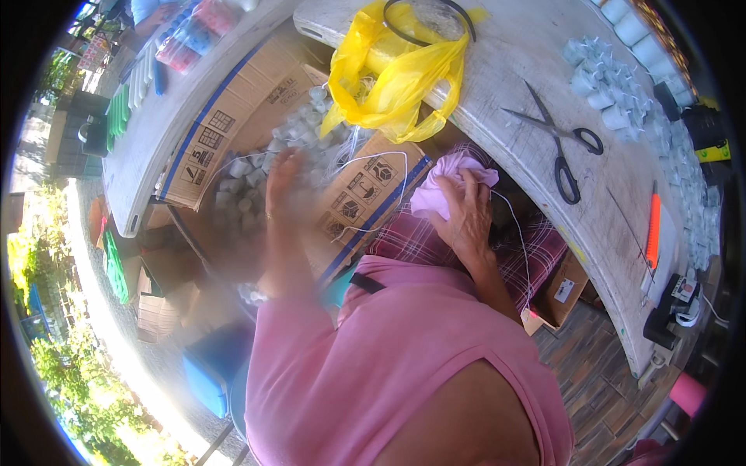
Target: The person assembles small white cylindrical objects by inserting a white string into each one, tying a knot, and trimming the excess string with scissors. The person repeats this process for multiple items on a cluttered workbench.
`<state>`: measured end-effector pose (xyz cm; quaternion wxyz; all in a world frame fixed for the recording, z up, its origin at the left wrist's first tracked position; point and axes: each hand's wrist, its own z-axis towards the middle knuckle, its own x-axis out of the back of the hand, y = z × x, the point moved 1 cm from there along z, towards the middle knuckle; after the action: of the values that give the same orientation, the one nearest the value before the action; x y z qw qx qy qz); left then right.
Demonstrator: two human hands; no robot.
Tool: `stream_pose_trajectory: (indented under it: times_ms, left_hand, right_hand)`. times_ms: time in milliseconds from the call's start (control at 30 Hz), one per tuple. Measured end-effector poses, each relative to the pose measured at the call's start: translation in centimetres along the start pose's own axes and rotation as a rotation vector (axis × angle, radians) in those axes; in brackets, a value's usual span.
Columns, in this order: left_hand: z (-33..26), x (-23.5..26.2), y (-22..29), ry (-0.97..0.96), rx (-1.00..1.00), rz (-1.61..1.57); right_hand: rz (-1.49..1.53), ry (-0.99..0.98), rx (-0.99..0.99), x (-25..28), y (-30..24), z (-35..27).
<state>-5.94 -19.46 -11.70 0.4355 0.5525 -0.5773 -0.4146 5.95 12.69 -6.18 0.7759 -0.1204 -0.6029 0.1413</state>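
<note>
My left hand (pixel 286 182), smeared by motion, is over an open cardboard box (pixel 225 116) of small grey-white cylindrical pieces (pixel 242 167). Its fingers are too blurred to show whether they grip anything. Thin white cord (pixel 407 175) runs past this hand, loops over the box flap and trails toward my lap. There, my right hand (pixel 465 213) curls its fingers over a bunched pale pink cloth (pixel 432 190), pressing it against my plaid-covered lap (pixel 400 237). What lies under or inside the cloth is hidden.
A yellow plastic bag (pixel 396 78) hangs over the worn table's edge above the box. Black-handled scissors (pixel 556 140), an orange cutter (pixel 653 229) and many corded whitish pieces (pixel 614 89) lie on the table (pixel 513 85). A power strip (pixel 664 314) sits at its near end. Left is another table (pixel 148 167).
</note>
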Motion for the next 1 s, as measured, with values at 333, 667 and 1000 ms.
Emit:
stream_pose_trajectory:
  times_ms: [333, 667, 1000]
  left_hand:
    - [-6.0, -12.5, 10.3, -0.484, 0.085, -0.887]
    - [-11.5, -21.0, 12.7, -0.136, -0.885, 0.198]
    - [-12.6, -21.1, 13.4, -0.593, -0.13, -0.481]
  right_hand:
    - [0.872, 0.012, 0.074, 10.9, -1.3, -0.3]
    - [0.612, 0.523, 0.381, 10.7, -4.0, 2.5]
    - [1.338, 0.47, -0.241, 11.7, -0.4, 2.5]
